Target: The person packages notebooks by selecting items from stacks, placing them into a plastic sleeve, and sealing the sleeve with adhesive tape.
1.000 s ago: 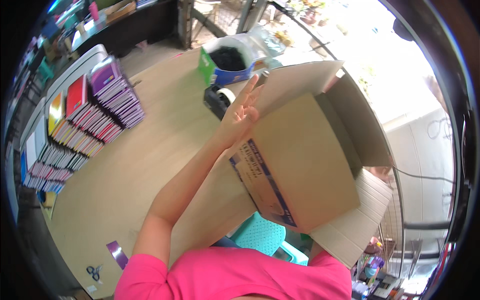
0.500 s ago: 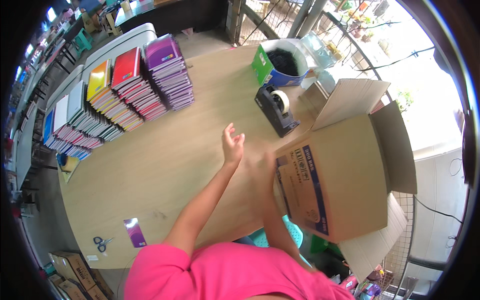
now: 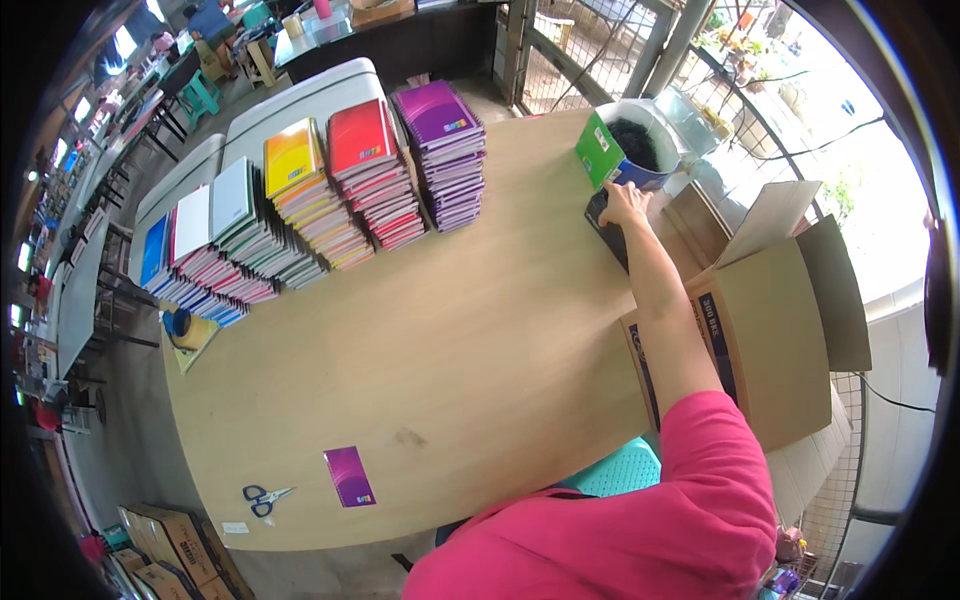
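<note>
We see one arm only: the right hand (image 3: 627, 203) is at the black dispenser (image 3: 606, 236), fingers somewhat spread, bent down over its far end. Contact or grip, we can't tell; the hand covers too much. Left hand out of view, so we can't tell its state.

The dispenser sits on the far right of the surface (image 3: 470, 370), tub (image 3: 598, 150) just beyond, carton (image 3: 780, 340) nearer on the right, flaps open. The forearm (image 3: 660, 310) crosses in front of the carton's printed side.

For a good hold, we'd want the fingers round the solid body, thumb opposite, before any weight comes on it. It looks heavy and long, so a pinch at one end would probably let it swing. We can't see any cutting edge from here; fingertips are best off the ends anyway. The tub is close, so knuckles could knock it. The elbow should ride above the carton's edge, and the raised flap (image 3: 770, 220) could snag the arm. Notebooks (image 3: 437, 110), scissors (image 3: 265, 498) and purple card (image 3: 348, 477) are well apart, no hindrance.
</note>
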A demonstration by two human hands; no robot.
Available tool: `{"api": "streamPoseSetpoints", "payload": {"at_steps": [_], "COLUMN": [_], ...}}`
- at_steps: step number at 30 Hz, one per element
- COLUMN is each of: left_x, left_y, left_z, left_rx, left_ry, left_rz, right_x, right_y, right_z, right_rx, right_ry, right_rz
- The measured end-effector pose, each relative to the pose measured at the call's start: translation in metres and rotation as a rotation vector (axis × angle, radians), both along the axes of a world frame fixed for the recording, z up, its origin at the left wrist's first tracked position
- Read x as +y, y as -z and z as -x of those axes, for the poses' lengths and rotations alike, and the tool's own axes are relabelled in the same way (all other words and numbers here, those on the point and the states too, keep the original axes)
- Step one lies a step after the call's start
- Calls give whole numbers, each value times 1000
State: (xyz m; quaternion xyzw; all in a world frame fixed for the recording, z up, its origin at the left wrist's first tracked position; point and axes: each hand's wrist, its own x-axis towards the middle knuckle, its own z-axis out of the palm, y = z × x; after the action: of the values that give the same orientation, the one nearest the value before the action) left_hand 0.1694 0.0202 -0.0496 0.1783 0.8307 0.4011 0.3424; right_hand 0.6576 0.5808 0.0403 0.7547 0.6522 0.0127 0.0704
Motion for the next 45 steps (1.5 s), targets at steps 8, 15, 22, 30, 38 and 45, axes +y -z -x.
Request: {"api": "streamPoseSetpoints", "payload": {"at_steps": [8, 15, 22, 30, 38, 45], "left_x": [-37, -39, -24, 39, 125, 187], "left_y": [30, 34, 52, 77, 93, 100], "left_z": [29, 55, 69, 41, -18, -73], "left_rx": [-141, -217, -262, -280, -348, -403], "left_ry": [-23, 30, 51, 87, 97, -27], "left_rz": [75, 90, 161, 226, 239, 318], "right_x": [-52, -175, -146, 56, 177, 244], "right_y": [-22, 3, -16, -59, -51, 21], "right_z": [143, 215, 178, 15, -184, -291], "right_rx": [255, 150, 353, 800, 377, 322], "right_ry": [-155, -161, -251, 498, 900, 796], "right_rz": [16, 239, 316, -577, -560, -422]}}
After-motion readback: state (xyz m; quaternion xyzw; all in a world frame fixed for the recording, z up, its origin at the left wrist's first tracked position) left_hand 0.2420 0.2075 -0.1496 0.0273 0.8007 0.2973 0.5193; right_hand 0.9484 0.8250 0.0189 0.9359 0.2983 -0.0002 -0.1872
